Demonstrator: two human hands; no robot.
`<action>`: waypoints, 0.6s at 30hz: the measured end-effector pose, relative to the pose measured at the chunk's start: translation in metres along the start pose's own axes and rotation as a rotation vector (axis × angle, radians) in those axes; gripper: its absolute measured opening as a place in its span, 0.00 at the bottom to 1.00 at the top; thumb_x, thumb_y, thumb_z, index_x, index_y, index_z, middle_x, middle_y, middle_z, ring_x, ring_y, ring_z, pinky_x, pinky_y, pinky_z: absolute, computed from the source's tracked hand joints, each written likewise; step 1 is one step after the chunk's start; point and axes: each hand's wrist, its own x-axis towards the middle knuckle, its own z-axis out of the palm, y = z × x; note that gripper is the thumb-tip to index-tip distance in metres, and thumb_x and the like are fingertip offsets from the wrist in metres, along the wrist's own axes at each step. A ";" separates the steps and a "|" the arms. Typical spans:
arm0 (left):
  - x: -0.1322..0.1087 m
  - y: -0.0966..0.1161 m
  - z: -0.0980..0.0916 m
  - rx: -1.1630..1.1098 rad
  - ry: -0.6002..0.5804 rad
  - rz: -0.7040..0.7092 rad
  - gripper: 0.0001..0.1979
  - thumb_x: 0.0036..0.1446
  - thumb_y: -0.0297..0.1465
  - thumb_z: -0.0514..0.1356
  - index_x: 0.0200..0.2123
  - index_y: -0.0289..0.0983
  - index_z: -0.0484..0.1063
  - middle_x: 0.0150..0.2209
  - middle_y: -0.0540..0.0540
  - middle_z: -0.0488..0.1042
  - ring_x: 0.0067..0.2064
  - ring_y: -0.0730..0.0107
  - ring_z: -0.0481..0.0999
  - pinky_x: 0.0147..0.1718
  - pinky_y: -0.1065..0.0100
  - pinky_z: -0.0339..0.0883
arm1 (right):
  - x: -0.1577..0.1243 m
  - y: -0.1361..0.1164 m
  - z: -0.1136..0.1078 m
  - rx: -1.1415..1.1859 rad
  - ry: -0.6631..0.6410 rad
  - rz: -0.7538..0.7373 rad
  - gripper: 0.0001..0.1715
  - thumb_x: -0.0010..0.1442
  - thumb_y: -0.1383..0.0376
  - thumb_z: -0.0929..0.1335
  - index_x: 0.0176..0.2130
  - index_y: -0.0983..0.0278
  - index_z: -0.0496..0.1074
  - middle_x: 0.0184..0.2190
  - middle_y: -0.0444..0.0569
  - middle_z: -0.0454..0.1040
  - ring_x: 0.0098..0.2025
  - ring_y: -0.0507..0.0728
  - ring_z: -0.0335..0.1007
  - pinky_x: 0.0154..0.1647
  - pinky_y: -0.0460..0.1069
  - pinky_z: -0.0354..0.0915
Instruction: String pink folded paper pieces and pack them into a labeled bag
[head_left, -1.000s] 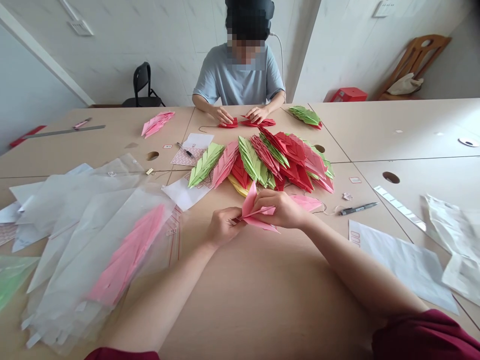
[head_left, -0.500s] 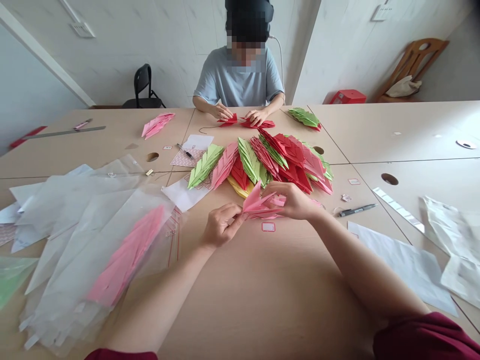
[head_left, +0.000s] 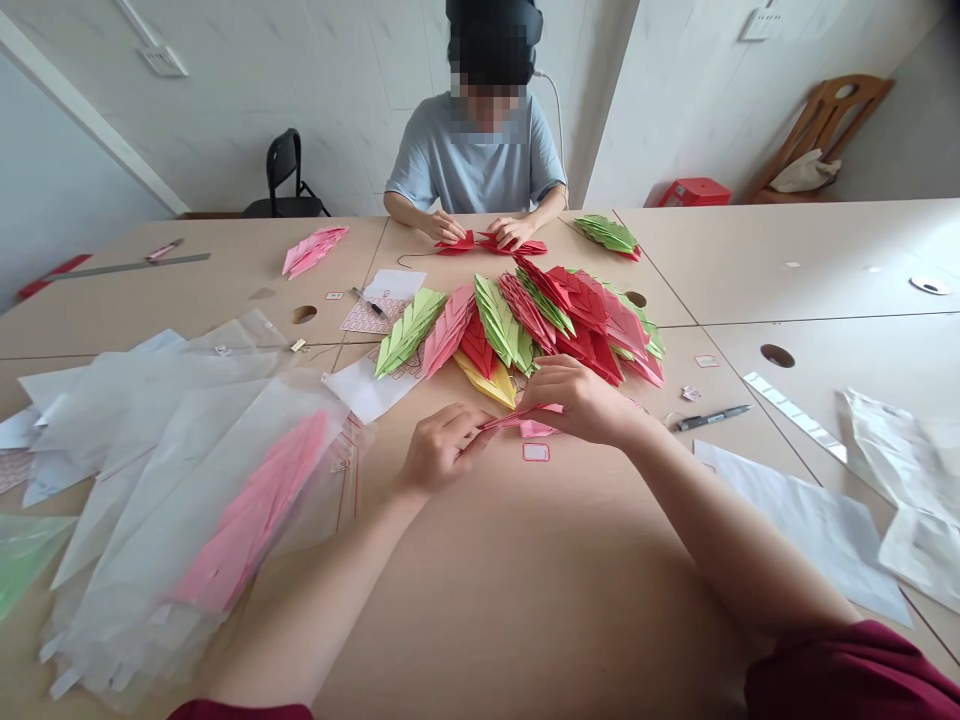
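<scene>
Between my two hands a folded pink paper (head_left: pixel 504 421) is held edge-on, thin and flat. My left hand (head_left: pixel 444 448) pinches its left end between thumb and fingers. Its right end is gripped by my right hand (head_left: pixel 576 398), whose fingers partly hide it. Under that hand, more pink paper (head_left: pixel 537 428) lies on the table beside a small red-bordered label (head_left: pixel 535 453). Just beyond my hands rests a pile of pleated paper pieces (head_left: pixel 585 300) in red, pink and green, with a yellow one (head_left: pixel 489 380) at its near edge.
Clear plastic sleeves (head_left: pixel 142 520), one with pink paper (head_left: pixel 259 510) inside, spread at the left. Across the table (head_left: pixel 480 600) a person (head_left: pixel 476 150) handles red folded paper (head_left: pixel 517 246). At the right lie a pen (head_left: pixel 712 418), a white sheet (head_left: pixel 802 530) and a white bag (head_left: pixel 900 480).
The pink paper, fanned open half a second ago, is now pressed flat and seen edge-on. My hands have barely shifted. The person opposite looks almost unchanged.
</scene>
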 end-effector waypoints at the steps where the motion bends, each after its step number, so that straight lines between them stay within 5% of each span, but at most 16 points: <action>1: 0.000 0.000 0.000 -0.007 0.029 -0.013 0.04 0.60 0.29 0.59 0.37 0.38 0.72 0.33 0.48 0.77 0.33 0.72 0.75 0.31 0.72 0.69 | -0.001 0.001 0.000 0.018 0.015 0.005 0.06 0.63 0.63 0.67 0.36 0.60 0.75 0.30 0.46 0.77 0.34 0.55 0.72 0.52 0.57 0.63; 6: 0.000 0.002 0.001 -0.016 0.054 0.011 0.02 0.59 0.27 0.60 0.36 0.38 0.72 0.32 0.50 0.77 0.31 0.76 0.75 0.31 0.75 0.68 | 0.001 -0.007 0.002 0.078 0.022 0.008 0.09 0.64 0.62 0.66 0.41 0.61 0.76 0.31 0.47 0.77 0.34 0.55 0.71 0.39 0.52 0.64; 18: -0.003 0.010 0.000 -0.206 -0.049 -0.064 0.06 0.63 0.29 0.54 0.35 0.37 0.71 0.28 0.49 0.72 0.29 0.74 0.71 0.31 0.72 0.66 | 0.004 -0.023 0.013 -0.009 -0.080 -0.024 0.12 0.67 0.63 0.60 0.35 0.63 0.70 0.28 0.48 0.70 0.30 0.54 0.62 0.35 0.49 0.58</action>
